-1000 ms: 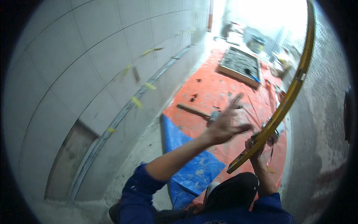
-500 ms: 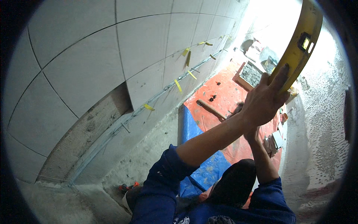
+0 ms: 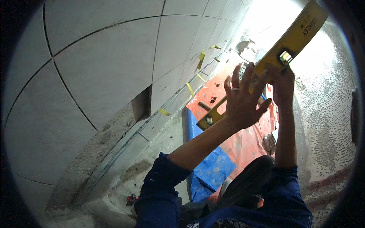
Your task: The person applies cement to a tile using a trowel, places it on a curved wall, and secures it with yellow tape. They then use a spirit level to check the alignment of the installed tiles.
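Note:
A long yellow spirit level (image 3: 304, 32) slants across the view, from low near the blue sheet up to the upper right. My right hand (image 3: 283, 85) grips it just below a vial window. In front of its middle stretch is my left hand (image 3: 243, 100), fingers spread apart and a ring on one of them. Whether the left palm touches the level, I cannot tell. To the left rises a wall of large pale tiles (image 3: 114, 64). A dark untiled gap (image 3: 125, 121) opens in its lower course.
Yellow tabs (image 3: 190, 89) stick out along the wall's lower joint. Red sheeting (image 3: 243, 146) and a blue sheet (image 3: 213, 167) cover part of the floor. A stick (image 3: 204, 106) lies there, partly behind the level. A rough mortared wall (image 3: 330, 114) stands at right.
The level has swung from steep to more slanted, its lower end now showing at left. My left hand has loosened and spread its fingers. My right hand has risen onto the level.

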`<act>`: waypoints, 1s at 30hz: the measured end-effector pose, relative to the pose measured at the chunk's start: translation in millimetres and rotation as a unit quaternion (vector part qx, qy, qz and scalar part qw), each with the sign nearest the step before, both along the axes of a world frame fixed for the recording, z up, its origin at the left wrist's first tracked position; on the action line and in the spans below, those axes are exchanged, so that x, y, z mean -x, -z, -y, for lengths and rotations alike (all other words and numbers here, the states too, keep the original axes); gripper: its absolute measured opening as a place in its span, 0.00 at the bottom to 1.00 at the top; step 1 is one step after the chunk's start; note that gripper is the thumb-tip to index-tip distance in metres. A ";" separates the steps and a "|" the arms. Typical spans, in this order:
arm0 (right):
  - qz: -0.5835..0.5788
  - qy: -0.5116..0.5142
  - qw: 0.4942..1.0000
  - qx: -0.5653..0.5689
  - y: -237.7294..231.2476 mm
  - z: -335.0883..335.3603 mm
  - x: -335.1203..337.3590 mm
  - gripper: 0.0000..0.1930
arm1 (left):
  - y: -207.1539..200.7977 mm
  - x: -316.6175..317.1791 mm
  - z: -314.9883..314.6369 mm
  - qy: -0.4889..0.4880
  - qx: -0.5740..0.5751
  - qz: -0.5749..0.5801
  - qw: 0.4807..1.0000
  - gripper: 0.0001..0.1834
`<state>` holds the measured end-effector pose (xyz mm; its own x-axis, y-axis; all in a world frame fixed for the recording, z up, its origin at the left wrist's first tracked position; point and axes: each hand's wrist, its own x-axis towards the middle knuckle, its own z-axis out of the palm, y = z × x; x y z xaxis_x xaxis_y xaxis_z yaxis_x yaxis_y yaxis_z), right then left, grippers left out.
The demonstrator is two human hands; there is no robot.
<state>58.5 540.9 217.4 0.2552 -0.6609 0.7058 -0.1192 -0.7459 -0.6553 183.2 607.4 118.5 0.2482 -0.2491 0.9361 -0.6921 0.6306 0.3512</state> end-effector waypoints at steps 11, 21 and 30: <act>0.025 -0.037 0.998 -0.050 61.0 -18.1 -112.9 0.18 | -69.7 30.4 -104.9 0.254 0.194 -0.034 0.947 0.24; -0.010 -0.011 1.000 -0.005 42.5 -7.7 -166.6 0.19 | -84.5 24.4 -137.9 0.321 0.235 -0.071 0.915 0.20; -0.022 -0.010 1.000 0.017 32.7 5.1 -183.9 0.21 | -87.0 12.5 -144.9 0.329 0.233 -0.080 0.912 0.17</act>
<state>242.4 535.9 184.7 0.2992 -0.6313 0.7155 -0.1319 -0.7700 -0.6242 170.7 752.3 205.5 0.3320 0.0224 0.9430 -0.0743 0.9972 0.0025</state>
